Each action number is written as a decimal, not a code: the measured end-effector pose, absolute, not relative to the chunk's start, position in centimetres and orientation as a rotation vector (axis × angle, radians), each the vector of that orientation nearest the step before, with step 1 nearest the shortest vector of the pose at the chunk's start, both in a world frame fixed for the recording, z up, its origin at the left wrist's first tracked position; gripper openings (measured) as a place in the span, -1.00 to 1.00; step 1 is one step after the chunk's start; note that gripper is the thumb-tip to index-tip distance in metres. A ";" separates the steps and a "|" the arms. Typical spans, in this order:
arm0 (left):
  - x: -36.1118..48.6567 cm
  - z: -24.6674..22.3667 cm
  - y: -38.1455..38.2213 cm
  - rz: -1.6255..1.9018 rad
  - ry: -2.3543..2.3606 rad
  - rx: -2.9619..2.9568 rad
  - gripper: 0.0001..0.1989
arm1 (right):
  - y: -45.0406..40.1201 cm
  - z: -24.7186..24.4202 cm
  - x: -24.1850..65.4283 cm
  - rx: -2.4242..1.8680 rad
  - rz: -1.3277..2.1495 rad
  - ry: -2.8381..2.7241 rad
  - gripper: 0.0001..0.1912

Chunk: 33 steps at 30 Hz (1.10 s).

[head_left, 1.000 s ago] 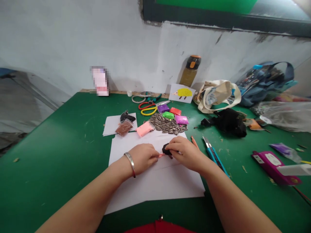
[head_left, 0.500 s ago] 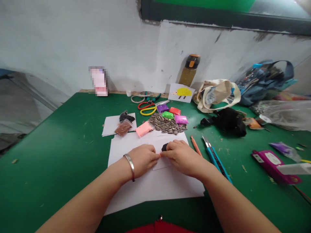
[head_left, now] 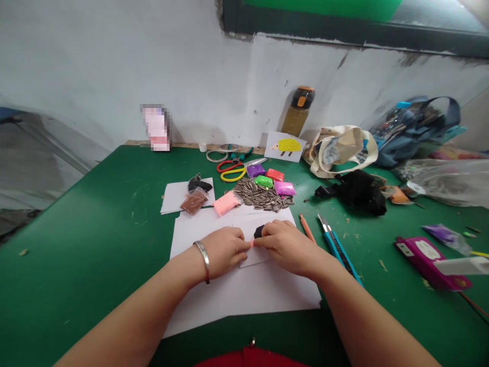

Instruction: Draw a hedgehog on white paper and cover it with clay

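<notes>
My left hand (head_left: 226, 252), with a silver bangle at the wrist, rests on a small sheet of white paper (head_left: 254, 259). Its fingertips are closed together against a small bit of pink clay (head_left: 252, 243). From the other side, my right hand (head_left: 286, 247) presses its closed fingers on the same pink bit. A black lump (head_left: 259, 232), partly hidden, lies by the right fingers. Under the small sheet are larger white sheets (head_left: 229, 300). Just beyond lie a packet of pink clay (head_left: 226, 203), a brown packet (head_left: 194, 201) and a heap of striped sunflower seeds (head_left: 260, 196).
Right of the paper lie an orange pen-like stick (head_left: 306, 228) and a blue utility knife (head_left: 338, 250), blade out. Scissors (head_left: 233, 175), bright clay packets (head_left: 284, 188) and a hedgehog picture (head_left: 286, 147) are behind. A bottle (head_left: 298, 112) and cloth bag (head_left: 340, 153) stand by the wall.
Both hands stay almost in the same place, fingertips on the pink clay. A little more of the pink bit shows between them.
</notes>
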<state>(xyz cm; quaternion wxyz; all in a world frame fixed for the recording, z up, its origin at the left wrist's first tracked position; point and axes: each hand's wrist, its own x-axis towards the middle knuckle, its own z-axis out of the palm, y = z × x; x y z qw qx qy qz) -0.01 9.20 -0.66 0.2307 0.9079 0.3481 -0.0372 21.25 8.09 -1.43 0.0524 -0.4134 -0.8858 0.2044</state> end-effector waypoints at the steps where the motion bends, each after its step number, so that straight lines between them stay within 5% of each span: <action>1: 0.0 -0.6 9.2 -0.104 0.958 2.497 -0.81 | 8.0 -1.5 21.2 -1.254 0.603 -2.707 -0.62; 12: 0.1 -0.5 9.1 -0.104 0.965 2.468 -0.78 | 7.9 -0.6 21.6 -1.373 0.572 -2.648 -0.58; 21: 0.1 -0.7 9.0 -0.070 0.966 2.496 -0.82 | 6.6 -0.7 20.6 -1.330 0.220 -2.802 -0.65; 33: -0.2 -0.1 9.2 -0.095 0.931 2.454 -0.82 | 7.2 -1.0 21.0 -1.251 0.420 -2.761 -0.61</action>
